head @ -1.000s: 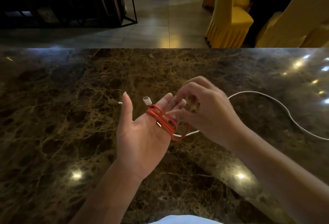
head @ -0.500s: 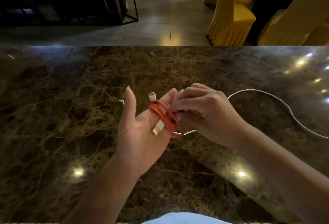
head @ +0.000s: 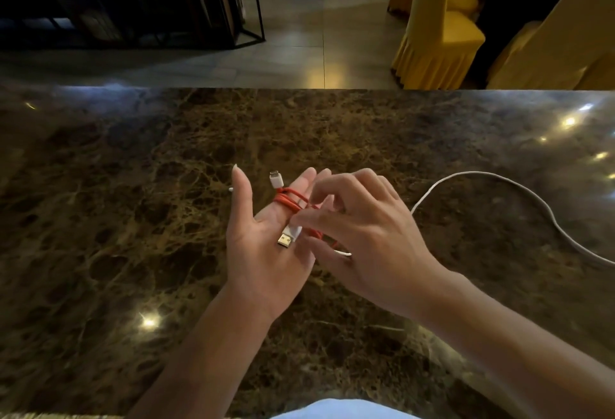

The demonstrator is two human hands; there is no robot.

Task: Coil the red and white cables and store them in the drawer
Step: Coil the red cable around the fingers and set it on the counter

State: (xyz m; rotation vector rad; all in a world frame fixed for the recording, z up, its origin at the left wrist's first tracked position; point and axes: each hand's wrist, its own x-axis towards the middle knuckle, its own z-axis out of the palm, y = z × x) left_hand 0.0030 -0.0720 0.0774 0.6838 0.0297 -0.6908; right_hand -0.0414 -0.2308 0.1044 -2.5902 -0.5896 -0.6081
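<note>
The thin red cable (head: 289, 201) has white plug ends, one with a gold metal tip. The long white cable (head: 519, 187) lies on a dark brown marble table (head: 133, 219) with yellow-gold crack lines. The cloth-covered chairs (head: 439, 29) are yellow.

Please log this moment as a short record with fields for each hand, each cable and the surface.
left hand: palm up, fingers straight, red coil round them
right hand: fingers curled at the coil, seemingly pinching a strand
red cable: wound round the left fingers; small plug sticks up, USB plug lies on the palm
white cable: loose, uncoiled, curving over the table at right
marble table: dark, glossy
drawer: not in view
</note>
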